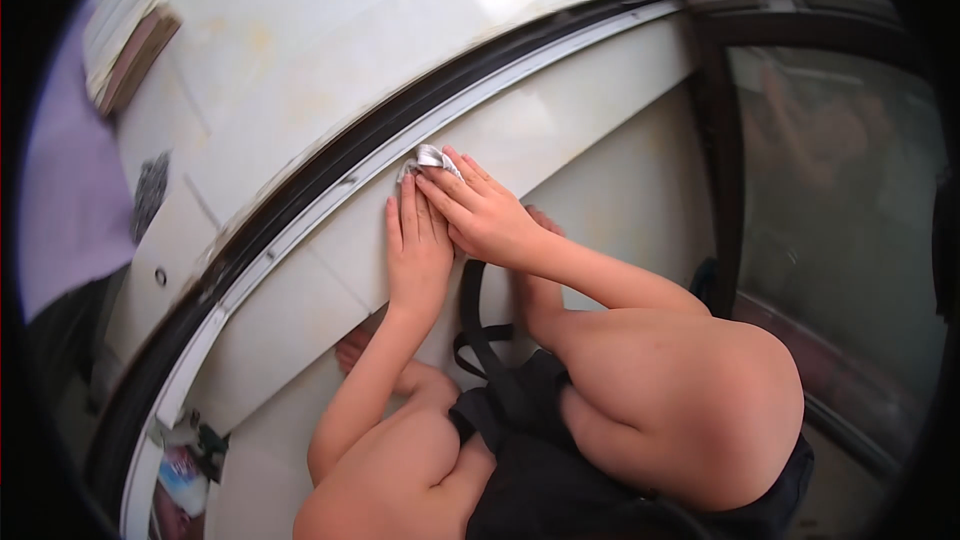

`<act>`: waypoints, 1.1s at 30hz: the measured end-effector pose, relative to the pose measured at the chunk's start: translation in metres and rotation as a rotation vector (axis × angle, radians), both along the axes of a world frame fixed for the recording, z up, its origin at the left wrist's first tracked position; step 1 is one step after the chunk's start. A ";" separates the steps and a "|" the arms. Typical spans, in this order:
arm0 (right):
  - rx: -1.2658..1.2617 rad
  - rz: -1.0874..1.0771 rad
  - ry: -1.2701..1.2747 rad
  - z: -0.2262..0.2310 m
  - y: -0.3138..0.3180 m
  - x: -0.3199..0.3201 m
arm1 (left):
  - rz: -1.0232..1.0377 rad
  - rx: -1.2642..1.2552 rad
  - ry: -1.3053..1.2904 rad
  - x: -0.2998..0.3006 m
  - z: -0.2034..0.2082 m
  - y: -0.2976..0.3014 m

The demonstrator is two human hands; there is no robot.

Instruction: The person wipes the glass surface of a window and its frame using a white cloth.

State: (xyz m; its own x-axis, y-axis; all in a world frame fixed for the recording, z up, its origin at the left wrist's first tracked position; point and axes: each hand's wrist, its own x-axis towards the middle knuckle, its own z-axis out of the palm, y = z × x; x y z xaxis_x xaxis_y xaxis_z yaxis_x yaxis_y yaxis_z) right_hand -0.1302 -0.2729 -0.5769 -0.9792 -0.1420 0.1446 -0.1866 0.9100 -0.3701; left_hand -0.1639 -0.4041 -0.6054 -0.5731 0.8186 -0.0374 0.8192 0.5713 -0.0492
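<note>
A small crumpled white cloth (432, 157) lies at the pale tiled ledge, close to a metal window track. My right hand (485, 215) presses it from the right, its fingers stretched over the cloth and pinning it. Beside it, my left hand (418, 245) lies with fingers extended, their tips on the cloth's lower left edge. The two hands touch, and part of the cloth is hidden beneath the fingers.
The dark-framed window track (345, 180) curves across beyond my hands. A glass panel (835, 200) stands on the right. Books (135, 45) lie at the far left, near a purple cloth (75, 180). A blue-and-white package (183, 478) sits lower left. My bent knees flank my arms.
</note>
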 end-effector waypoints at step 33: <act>0.120 -0.463 -0.063 -0.009 0.100 0.001 | -0.357 0.534 -0.458 -0.036 0.002 -0.010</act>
